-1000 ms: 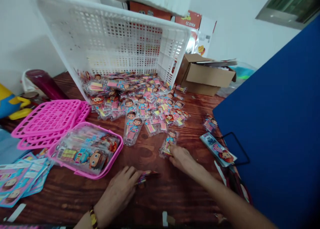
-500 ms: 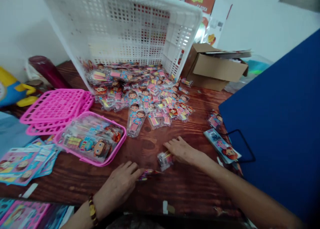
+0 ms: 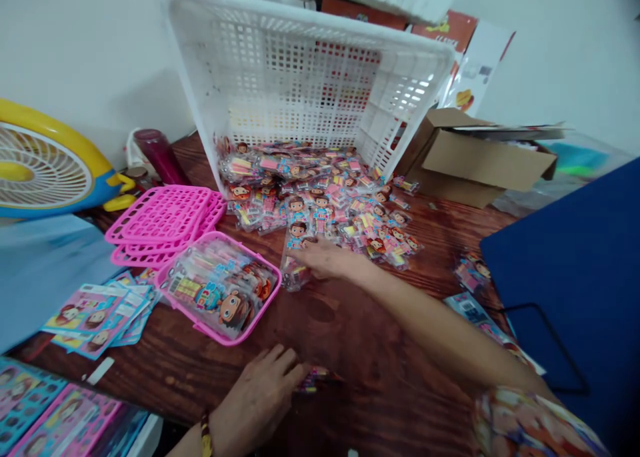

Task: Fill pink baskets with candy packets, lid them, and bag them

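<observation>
My left hand [image 3: 260, 394] rests low on the table, thumb and fingers closed on a small stack of clear plastic packets [image 3: 316, 379] with colourful contents, seen edge-on. Stretched towards the near edge of a heap of similar packets [image 3: 345, 207], my right hand [image 3: 327, 258] has its fingers over a clear packet [image 3: 295, 275] printed with a cartoon child. Its fingertips are partly blurred against it. Between my hands and the fan, a pink plastic basket [image 3: 273, 304] holds several larger packets with the same cartoon figures.
A white crate [image 3: 193, 90] lies on its side behind the heap. Pink lattice lids [image 3: 165, 214] and printed cards [image 3: 100, 314] lie left, near a yellow fan [image 3: 80, 150] and a dark red bottle [image 3: 160, 154]. Right are a cardboard box [image 3: 480, 164] and a blue panel [image 3: 565, 264].
My right hand has left the table's middle and reached up and left to the heap's edge. The packet beside it no longer lies there. My left hand keeps its packets; the view has turned left.
</observation>
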The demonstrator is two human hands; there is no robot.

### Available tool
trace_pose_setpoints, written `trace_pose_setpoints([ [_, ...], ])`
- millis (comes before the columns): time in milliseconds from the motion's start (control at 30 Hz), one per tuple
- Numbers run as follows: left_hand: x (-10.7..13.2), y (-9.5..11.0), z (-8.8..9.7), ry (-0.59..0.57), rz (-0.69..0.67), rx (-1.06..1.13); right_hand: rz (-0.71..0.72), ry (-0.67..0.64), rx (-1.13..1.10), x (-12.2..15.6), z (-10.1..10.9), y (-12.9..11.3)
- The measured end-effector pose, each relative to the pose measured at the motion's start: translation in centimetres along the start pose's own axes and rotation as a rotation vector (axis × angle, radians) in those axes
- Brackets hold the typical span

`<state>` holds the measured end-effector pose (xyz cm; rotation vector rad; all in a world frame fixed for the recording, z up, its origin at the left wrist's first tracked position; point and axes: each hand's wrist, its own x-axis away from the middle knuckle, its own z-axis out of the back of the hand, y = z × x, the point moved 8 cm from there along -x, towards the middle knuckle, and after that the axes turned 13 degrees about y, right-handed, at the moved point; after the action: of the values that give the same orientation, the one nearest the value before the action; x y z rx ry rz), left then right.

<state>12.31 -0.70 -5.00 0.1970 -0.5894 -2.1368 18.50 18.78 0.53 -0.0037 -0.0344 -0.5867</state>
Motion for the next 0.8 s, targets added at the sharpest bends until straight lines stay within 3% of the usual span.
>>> trace_pose_setpoints([
  [100,-0.1,0.0,0.1,0.017,-0.002,0.008,0.055,-0.055,0.07,-1.5,-1.7,-0.7],
  [200,-0.2,0.0,0.1,0.035,-0.017,0.023,0.059,0.01,0.117,0.1,-2.1,-1.2],
  [300,-0.2,-0.2,-0.2,0.048,-0.028,0.041,0.147,0.097,0.156,1.5,-2.0,-1.5],
  [367,-0.1,-0.4,-0.5,0.052,-0.037,0.05,0.207,0.089,0.13,1.2,-2.5,-1.4],
  [533,0.0,-0.6,-0.9,0.043,-0.034,0.065,0.102,-0.024,0.11,-0.8,-4.3,0.4],
  [800,-0.6,-0.3,-0.5,-0.013,-0.038,0.062,0.144,-0.032,0.01,-0.3,-2.5,0.5],
])
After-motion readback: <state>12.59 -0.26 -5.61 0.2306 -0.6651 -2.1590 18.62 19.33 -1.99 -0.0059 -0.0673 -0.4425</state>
